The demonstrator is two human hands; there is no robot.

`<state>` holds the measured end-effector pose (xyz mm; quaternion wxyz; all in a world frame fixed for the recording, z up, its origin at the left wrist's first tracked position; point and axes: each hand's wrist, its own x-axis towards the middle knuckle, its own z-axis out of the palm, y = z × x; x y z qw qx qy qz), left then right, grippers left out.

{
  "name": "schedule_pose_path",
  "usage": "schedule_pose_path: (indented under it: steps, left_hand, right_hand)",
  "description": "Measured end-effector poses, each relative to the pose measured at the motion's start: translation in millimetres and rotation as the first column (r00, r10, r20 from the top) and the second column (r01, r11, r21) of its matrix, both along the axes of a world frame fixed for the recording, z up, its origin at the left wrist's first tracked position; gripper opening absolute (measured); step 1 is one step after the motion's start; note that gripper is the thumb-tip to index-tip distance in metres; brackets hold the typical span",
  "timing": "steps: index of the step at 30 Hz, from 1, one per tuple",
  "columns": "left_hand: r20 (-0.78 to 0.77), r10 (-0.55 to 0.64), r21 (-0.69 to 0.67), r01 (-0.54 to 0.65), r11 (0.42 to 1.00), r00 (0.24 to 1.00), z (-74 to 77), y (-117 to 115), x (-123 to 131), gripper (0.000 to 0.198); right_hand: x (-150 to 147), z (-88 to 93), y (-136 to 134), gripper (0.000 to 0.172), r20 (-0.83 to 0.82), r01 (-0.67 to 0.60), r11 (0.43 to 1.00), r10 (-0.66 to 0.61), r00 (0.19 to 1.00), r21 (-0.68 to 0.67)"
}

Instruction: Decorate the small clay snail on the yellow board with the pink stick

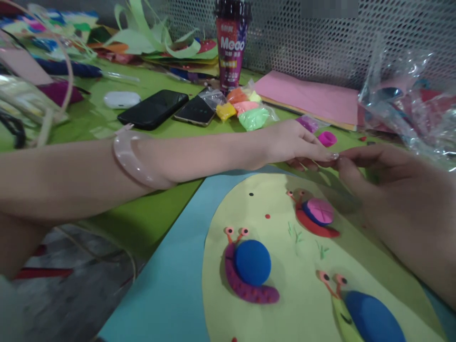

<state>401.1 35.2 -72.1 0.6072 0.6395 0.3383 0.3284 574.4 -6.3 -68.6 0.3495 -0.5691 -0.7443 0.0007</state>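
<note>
My left hand [290,142], with a pale bangle [133,159] on its forearm, reaches across above the far edge of a light blue sheet [171,270]. Its thumb and finger pinch together, meeting the pinched fingertips of my right hand [402,190]. Whatever lies between the fingertips is too small to make out. Below them, a yellow paper shape [245,204] carries a red clay snail with a pink shell [319,212], a purple one with a blue shell [252,263] and a yellow-green one with a blue shell [374,316]. Bright pink clay [327,138] lies just behind the hands.
Bagged coloured clay [252,118], a purple drink cup [233,52], two phones, one black [154,109], and a white case [122,99] stand behind my left arm. Pink paper [309,97] and clear plastic wrapping [409,104] lie at back right. Craft clutter fills the back left.
</note>
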Motion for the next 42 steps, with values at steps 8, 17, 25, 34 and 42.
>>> schedule_pose_path:
  steps: [8,17,25,34,42]
  left_hand:
    - [-0.071,0.003,0.23,0.013,0.973,0.997,-3.0,-2.9,-0.8,0.016]
    - [-0.186,0.113,0.402,-0.029,0.915,0.976,1.3,-7.4,3.6,0.017]
    - [-0.141,0.092,0.44,-0.021,0.898,0.986,-1.5,-7.1,1.3,0.023]
    - [-0.173,0.064,0.402,0.011,0.916,0.983,-0.9,-8.0,1.9,0.026]
    - [-0.271,0.033,0.282,0.046,0.958,0.962,2.7,-8.4,5.4,0.014]
  right_hand:
    - [3.0,0.5,3.0,0.01,0.02,-0.045,0.999,0.045,0.999,-0.017]
    - [2.1,0.2,1.4,0.014,0.048,-0.049,0.999,0.049,0.998,0.001]
    - [2.9,0.6,-1.8,0.008,0.04,-0.081,0.993,0.078,0.996,0.088]
    - [2.9,4.0,-3.5,0.004,0.06,-0.016,0.989,0.007,0.998,0.147]
    - [-1.8,9.7,-21.9,0.007,0.036,-0.121,0.985,0.117,0.992,0.124]
